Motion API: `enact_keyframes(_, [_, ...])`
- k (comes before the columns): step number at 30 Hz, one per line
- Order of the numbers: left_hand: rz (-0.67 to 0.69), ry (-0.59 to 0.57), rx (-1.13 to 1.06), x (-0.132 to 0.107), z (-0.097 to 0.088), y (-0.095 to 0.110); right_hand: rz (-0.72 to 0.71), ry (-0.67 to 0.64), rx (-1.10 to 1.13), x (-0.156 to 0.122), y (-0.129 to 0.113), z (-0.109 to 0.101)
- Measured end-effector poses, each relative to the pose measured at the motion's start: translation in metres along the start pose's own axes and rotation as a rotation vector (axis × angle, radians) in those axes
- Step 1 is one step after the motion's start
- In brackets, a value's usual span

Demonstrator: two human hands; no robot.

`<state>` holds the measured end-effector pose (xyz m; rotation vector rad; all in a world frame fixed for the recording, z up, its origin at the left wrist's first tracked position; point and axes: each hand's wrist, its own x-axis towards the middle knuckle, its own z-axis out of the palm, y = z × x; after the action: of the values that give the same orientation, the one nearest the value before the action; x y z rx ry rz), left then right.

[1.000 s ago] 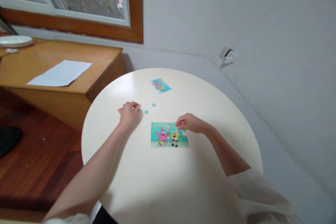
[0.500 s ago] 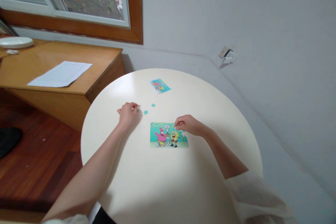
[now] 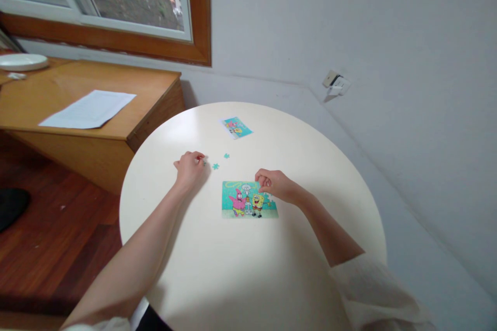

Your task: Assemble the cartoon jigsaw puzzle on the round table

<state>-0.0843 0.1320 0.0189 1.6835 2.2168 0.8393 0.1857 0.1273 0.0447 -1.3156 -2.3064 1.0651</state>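
A jigsaw puzzle (image 3: 233,211) with cartoon figures lies on the white round table, its upper right part unfilled or under my fingers. My right hand (image 3: 274,184) is over that upper right edge, its fingers curled into a pinch; whatever they hold is hidden. Left of the puzzle, my left hand (image 3: 190,168) rests on the table with bent fingers closed at a small green puzzle piece (image 3: 204,164), only partly visible. Beside it lie a loose green puzzle piece (image 3: 216,166) and another green piece (image 3: 227,155).
A picture card (image 3: 237,128) with the same cartoon design lies toward the far side of the round table (image 3: 248,269). To the left stands a wooden desk (image 3: 155,80) with a paper sheet (image 3: 89,109) and a white round object (image 3: 23,62). The wall runs along the right.
My right hand has shifted slightly left and its fingers have curled in more over the puzzle's top edge. My left hand and the loose pieces have stayed put.
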Motion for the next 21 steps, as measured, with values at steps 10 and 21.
enact_keyframes(10, [0.023, 0.003, 0.0, 0.002, 0.004, -0.004, -0.066, 0.124, -0.038, -0.001, 0.013, 0.002])
enact_keyframes(21, [0.034, -0.052, 0.024, 0.001, 0.001, 0.001, -0.074, 0.316, -0.06, 0.012, 0.002, 0.005])
